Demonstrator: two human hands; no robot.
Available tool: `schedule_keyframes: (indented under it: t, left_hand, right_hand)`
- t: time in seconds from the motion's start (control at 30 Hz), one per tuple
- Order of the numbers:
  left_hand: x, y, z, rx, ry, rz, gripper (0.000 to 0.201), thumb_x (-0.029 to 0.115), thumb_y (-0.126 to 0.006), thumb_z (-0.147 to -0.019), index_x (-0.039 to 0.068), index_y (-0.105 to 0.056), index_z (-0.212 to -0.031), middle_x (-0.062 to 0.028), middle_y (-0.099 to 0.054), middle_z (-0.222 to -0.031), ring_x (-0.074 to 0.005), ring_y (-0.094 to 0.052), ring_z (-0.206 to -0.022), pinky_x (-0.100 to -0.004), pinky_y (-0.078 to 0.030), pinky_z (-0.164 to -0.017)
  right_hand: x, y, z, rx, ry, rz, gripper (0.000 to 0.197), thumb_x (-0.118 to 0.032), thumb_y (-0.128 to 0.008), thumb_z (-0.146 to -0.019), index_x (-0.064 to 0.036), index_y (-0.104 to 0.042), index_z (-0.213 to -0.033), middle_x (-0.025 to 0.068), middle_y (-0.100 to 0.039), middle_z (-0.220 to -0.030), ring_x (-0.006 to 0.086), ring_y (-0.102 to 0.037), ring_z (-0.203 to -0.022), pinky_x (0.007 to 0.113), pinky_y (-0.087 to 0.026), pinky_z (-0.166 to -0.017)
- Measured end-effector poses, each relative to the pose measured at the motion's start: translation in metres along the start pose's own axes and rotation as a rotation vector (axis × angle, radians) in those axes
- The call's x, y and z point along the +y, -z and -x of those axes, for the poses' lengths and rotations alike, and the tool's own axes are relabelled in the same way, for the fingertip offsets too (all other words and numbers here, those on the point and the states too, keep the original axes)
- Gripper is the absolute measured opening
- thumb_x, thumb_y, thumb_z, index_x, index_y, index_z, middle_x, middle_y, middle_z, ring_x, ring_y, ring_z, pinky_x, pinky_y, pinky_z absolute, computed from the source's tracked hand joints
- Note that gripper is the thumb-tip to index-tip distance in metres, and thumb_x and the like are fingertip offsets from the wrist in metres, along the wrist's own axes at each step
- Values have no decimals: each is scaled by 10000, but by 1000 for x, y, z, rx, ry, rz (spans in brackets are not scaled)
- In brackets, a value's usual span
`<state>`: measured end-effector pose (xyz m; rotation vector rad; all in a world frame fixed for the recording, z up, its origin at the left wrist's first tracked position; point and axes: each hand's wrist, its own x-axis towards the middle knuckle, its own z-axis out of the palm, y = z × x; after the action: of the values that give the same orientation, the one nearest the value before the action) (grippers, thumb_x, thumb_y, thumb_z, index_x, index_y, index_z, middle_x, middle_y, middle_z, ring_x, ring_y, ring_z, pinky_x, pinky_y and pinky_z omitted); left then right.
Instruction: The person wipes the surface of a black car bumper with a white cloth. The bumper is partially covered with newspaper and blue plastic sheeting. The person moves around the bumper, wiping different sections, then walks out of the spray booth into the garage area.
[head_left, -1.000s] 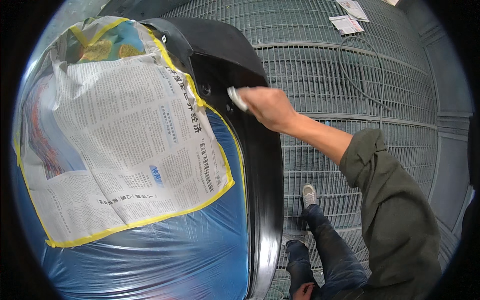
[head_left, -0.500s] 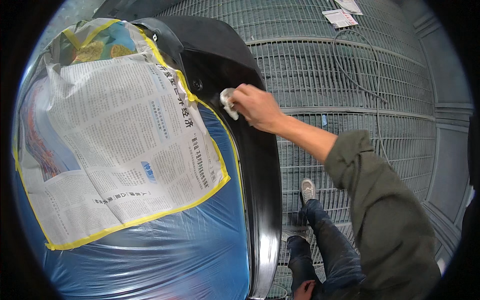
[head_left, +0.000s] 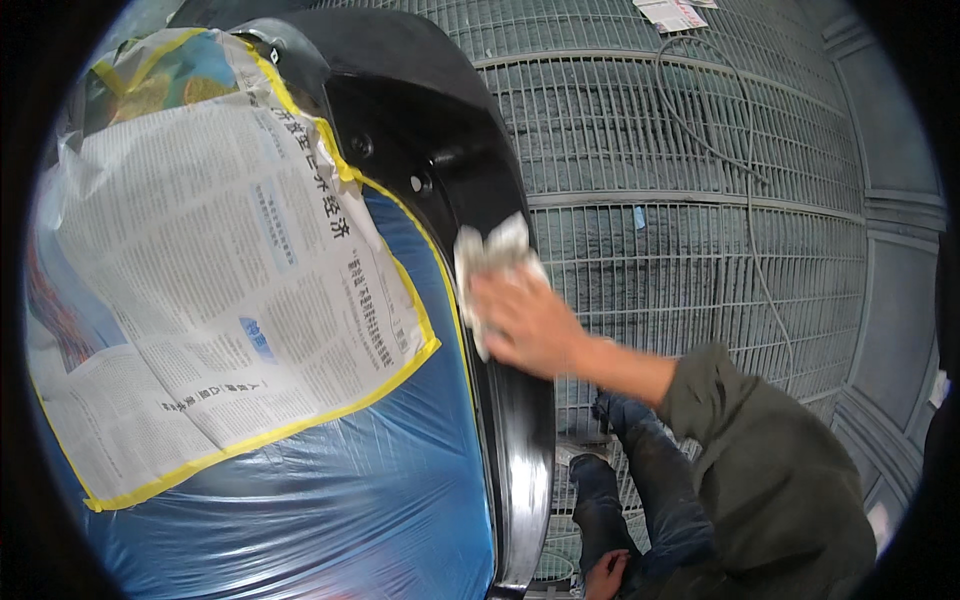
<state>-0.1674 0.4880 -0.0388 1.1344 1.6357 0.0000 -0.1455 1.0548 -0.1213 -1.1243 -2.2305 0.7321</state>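
Observation:
My right hand presses a crumpled white wiping cloth against a glossy black curved vehicle panel. Its fingers lie over the cloth, slightly blurred, with part of the cloth spreading out beyond them. Low in the picture, beside my legs, my left hand hangs partly cut off by the edge; how its fingers are set is too small to make out. Left of the panel, newspaper sheets edged with yellow masking tape cover the surface, over blue plastic film.
Metal floor grating runs along the panel's right side. A thin cable or hose loops across it, and printed papers lie at the far end. Grey wall panels rise on the right. My jeans-clad legs stand close to the panel.
My right hand has come nearer along the black panel with the cloth, which was bunched in the fingers and is now spread under them. The view has shifted slightly.

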Motion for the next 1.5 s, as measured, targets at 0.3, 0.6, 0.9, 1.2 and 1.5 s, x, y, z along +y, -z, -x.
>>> schedule_keyframes:
  t: [0.3,0.6,0.9,1.2,1.5]
  left_hand:
    - [1,29,-5,-134,288,475,238,265,-553,-1035,104,-640,-1186,-100,-706,-1008,-261,-674,-946,-357,-517,-846]
    - [0,43,-14,-200,234,349,287,270,-539,-1046,47,-647,-1191,-127,-682,-1044,-284,-663,-969,-368,-514,-842]
    - [62,100,-27,-293,580,229,299,281,-632,-995,52,-693,-1177,-115,-748,-1038,-176,-716,-955,-308,-541,-845]
    - [-9,61,5,-389,560,225,316,263,-606,-1023,30,-661,-1229,-105,-739,-1068,-160,-701,-975,-310,-538,-851]
    - [-59,44,31,-520,565,73,372,306,-624,-999,3,-641,-1214,-138,-732,-1069,-171,-695,-981,-303,-517,-817]
  right_hand:
    - [48,18,-40,210,3,196,344,-290,-647,-870,-21,-630,-1085,115,-572,-1326,290,-487,-1288,459,-339,-1105]
    - [-34,-19,13,211,-455,-8,680,-158,-622,-813,49,-463,-1441,195,-350,-1588,336,-302,-1492,523,-218,-1213]
    - [35,-16,-61,582,-681,-326,748,-316,-644,-944,89,-283,-1459,331,-403,-1443,477,-428,-1327,476,-375,-1117]
    - [117,-31,-73,572,-462,-854,798,-423,-502,-990,74,-216,-1545,300,-155,-1626,383,-128,-1535,413,-105,-1250]
    - [-139,-140,230,554,-690,-896,766,-361,-509,-994,53,-202,-1560,243,-151,-1648,386,-128,-1536,463,-111,-1247]
